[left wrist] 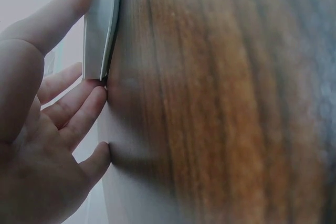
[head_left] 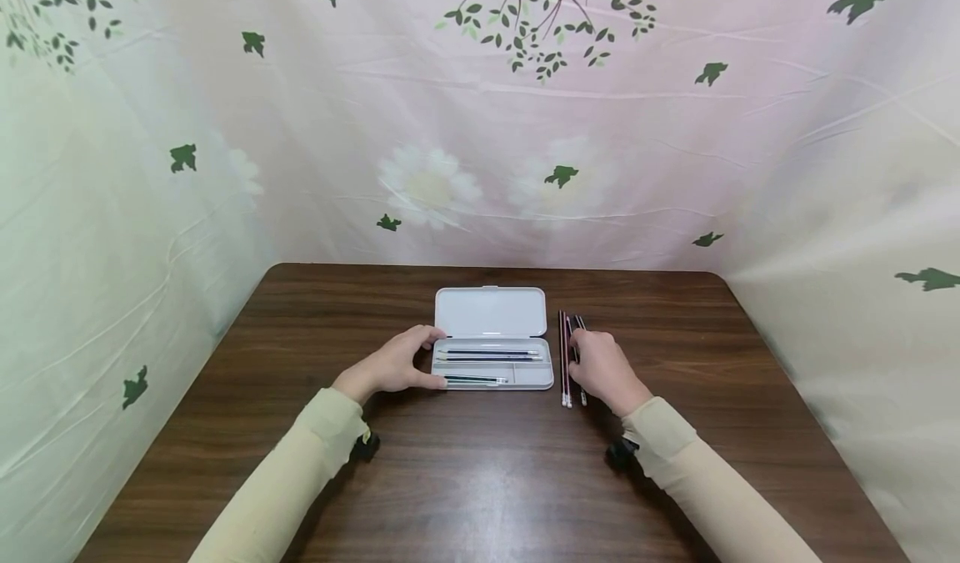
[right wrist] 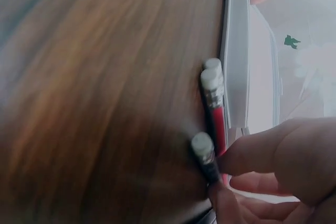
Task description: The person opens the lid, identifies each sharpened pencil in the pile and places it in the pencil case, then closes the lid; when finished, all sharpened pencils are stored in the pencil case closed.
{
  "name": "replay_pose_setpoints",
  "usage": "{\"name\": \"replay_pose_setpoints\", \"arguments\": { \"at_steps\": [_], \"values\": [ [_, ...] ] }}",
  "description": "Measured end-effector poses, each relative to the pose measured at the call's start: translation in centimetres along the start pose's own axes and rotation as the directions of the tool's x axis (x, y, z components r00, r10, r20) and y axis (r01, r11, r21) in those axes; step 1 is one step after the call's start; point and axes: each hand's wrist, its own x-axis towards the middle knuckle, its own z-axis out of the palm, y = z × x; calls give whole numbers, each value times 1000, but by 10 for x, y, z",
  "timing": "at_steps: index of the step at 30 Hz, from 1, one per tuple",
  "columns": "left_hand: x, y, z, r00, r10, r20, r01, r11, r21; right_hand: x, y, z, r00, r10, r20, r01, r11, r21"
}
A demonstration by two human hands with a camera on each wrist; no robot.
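A white pencil case point(head_left: 547, 369) lies with its lid point(head_left: 491, 313) folded back. Dark blue pencils point(head_left: 491, 358) lie in its rear compartment, and green ones point(head_left: 472, 379) in the front left one. My left hand point(head_left: 397, 363) holds the case's left end, thumb at the front wall and fingers at the left and rear. Right of the case, my right hand point(head_left: 606, 369) pinches a dark pencil point(right wrist: 203, 148) between thumb and fingers, its white eraser end toward me. Beside it, between hand and case, lie red-and-black pencils point(head_left: 564, 363) with white erasers.
The brown wood-grain table point(head_left: 480, 471) stretches to both sides and the front. Behind it hangs a pale cloth point(head_left: 480, 129) printed with leaves, birds and flowers, which also runs along the sides. A dark wrist device point(head_left: 621, 453) sits under the right cuff.
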Motion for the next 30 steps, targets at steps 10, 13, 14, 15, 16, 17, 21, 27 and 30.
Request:
{"name": "replay_pose_setpoints", "arguments": {
  "at_steps": [10,13,14,15,16,17,21,27,30],
  "values": [
    [-1,2,-1,1000,0,2,0,1000,-1,2,-3,-5,994,113,-2,-113,993,18],
    [-1,2,-1,1000,-4,2,4,1000,3,2,-3,-10,991,131,-2,-131,991,34],
    [-1,2,-1,1000,-6,2,6,1000,5,2,-2,-11,991,134,-1,-133,990,39],
    [-1,2,-1,1000,-7,2,7,1000,6,2,-2,-13,991,135,-3,-135,990,41],
    [-1,2,-1,1000,-7,2,7,1000,6,2,-1,-14,991,136,-6,-135,990,45],
    [-1,2,-1,1000,-6,2,6,1000,6,1,0,-16,991,136,-10,-135,990,47],
    [-1,2,-1,1000,-6,2,6,1000,6,-1,3,-19,993,118,-28,-117,992,57],
    [-1,1,-1,1000,-9,-1,9,1000,12,-5,2,-21,996,79,-32,-76,993,91],
    [-1,2,-1,1000,-9,-1,9,1000,13,-6,-1,-21,998,60,-27,-57,995,84]
  ]
}}
